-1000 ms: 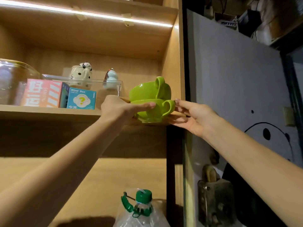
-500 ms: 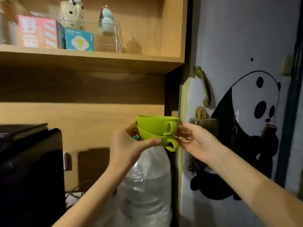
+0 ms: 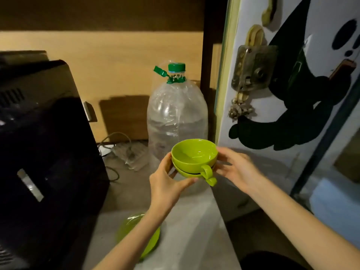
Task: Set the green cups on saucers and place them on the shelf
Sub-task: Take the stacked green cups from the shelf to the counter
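Two green cups (image 3: 191,157) are nested one inside the other, handles pointing toward me, held in the air above the counter. My left hand (image 3: 169,181) grips the stack from the left and underneath. My right hand (image 3: 234,168) holds its right side with fingertips on the rim. Green saucers (image 3: 145,237) lie on the grey counter (image 3: 194,230) below, partly hidden by my left forearm. The shelf is out of view.
A large clear water bottle (image 3: 176,121) with a green cap stands just behind the cups. A black appliance (image 3: 42,152) fills the left side. A door with a panda picture (image 3: 292,94) and a metal lock is at the right. Cables lie behind.
Both hands have brought the nested cups down from the shelf to just above the counter. The view has tilted down, so the shelf has left the frame and the saucers appear.
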